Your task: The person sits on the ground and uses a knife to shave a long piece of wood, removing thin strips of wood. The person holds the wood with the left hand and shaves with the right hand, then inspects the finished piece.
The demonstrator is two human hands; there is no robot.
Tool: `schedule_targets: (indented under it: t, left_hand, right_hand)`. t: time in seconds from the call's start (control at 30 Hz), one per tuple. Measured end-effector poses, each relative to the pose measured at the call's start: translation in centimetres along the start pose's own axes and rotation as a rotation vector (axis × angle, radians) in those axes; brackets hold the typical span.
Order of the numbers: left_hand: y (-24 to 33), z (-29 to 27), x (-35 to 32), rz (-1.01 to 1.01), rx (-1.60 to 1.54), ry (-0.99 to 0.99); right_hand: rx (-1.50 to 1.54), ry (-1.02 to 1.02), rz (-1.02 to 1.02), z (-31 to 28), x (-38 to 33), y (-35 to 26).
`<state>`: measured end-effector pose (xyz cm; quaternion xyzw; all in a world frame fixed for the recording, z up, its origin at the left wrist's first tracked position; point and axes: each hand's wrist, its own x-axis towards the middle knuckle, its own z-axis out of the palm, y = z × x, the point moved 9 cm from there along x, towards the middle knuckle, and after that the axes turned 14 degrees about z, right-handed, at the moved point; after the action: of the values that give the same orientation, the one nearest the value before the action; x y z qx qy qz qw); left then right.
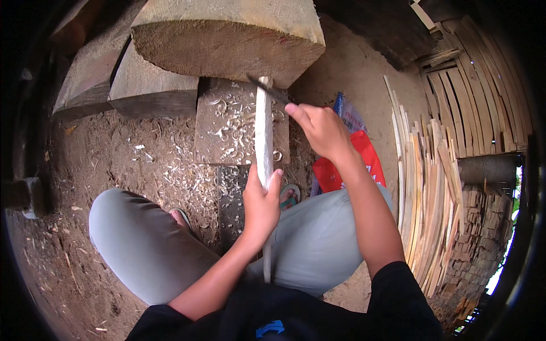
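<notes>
My left hand (263, 206) is wrapped round a pale, peeled wooden stick (264, 133) at about its middle. The stick runs from my lap away from me, and its far end lies by the lower edge of a big sawn log (227, 48). In my right hand (323, 129) is a knife with a dark blade (267, 88), which crosses the stick near that far end. The fist hides the handle. Under the stick is a wooden board (213, 133) strewn with curled shavings.
More heavy timber blocks (153, 85) lie at the far left. Long thin wooden strips (426, 199) stand in a bundle on the right, near stacked boards (460, 108). A red bag (364, 159) rests beyond my right knee. Shavings cover the dirt floor (114, 162).
</notes>
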<state>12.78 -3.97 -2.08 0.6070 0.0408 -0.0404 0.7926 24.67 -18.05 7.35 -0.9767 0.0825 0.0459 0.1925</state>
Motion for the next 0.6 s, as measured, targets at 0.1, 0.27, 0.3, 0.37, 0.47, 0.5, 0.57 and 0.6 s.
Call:
schedule_targets:
  t: [0.1,0.27,0.3,0.37,0.47,0.5,0.57,0.6]
  left_hand:
    - [-0.3,0.0,-0.1,-0.025,-0.063,0.008]
    - [-0.3,0.1,-0.3,-0.111,-0.148,0.065]
    - [-0.5,0.2,-0.5,-0.152,-0.151,0.045]
    - [-0.6,0.1,-0.8,-0.238,-0.148,0.006]
    - [-1.0,0.2,-0.8,-0.193,-0.206,0.036]
    - [-1.2,0.1,-0.9,-0.197,-0.199,0.038]
    - [-1.2,0.1,-1.0,-0.206,-0.188,0.041]
    - [-1.2,0.0,-1.0,-0.209,-0.189,0.042]
  right_hand:
    - [0.045,-0.136,0.022,0.8,-1.3,-0.4]
    - [-0.017,-0.221,-0.056,0.7,-2.1,-2.0]
    - [-0.017,-0.199,-0.055,0.5,-2.0,-2.0]
    - [-0.002,-0.133,-0.043,0.1,-1.5,-1.6]
    - [0.010,-0.049,-0.007,-0.6,-0.6,-0.7]
    - [0.013,-0.053,0.000,-0.6,-0.7,-0.8]
    - [0.015,-0.059,0.014,-0.8,-0.9,-1.0]
    - [0.024,-0.056,0.014,-0.9,-1.1,-1.2]
